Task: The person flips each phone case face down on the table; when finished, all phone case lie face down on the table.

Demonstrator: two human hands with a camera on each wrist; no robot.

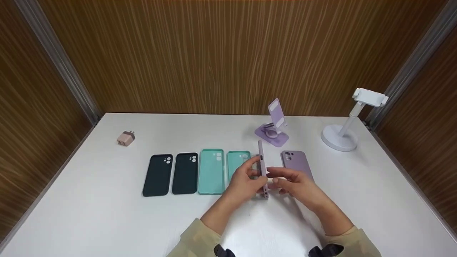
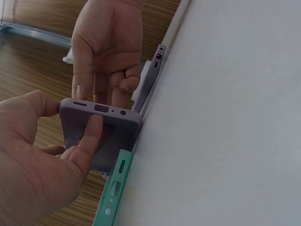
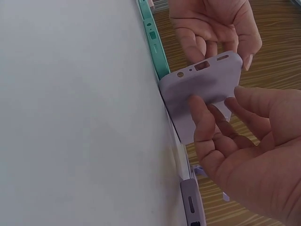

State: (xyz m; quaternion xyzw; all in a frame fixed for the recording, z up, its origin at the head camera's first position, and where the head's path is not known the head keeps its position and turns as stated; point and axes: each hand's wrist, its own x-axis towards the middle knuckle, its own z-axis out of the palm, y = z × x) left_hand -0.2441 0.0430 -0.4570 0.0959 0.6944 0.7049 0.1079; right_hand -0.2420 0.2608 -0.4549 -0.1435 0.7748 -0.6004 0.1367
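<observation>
A light purple phone case (image 1: 261,165) stands on its long edge, its cutouts for ports showing along the short end in both wrist views. My left hand (image 1: 246,181) holds it from the left, thumb at the upper edge and fingers on the inner side. To its right, my right hand (image 1: 299,185) has loosely bent fingers, with the fingertips (image 3: 197,104) right at the case's outer back. A second purple phone case (image 1: 299,162) lies just beyond the right hand. Left of the held case, a teal phone case (image 1: 235,159) is partly hidden by the left hand.
Further left lie a larger teal case (image 1: 211,175) and two black cases (image 1: 185,175), (image 1: 157,175) in a row. Behind stand a purple phone stand (image 1: 276,119) and a white phone stand (image 1: 340,139). A pink plug adapter (image 1: 126,138) sits at the back left.
</observation>
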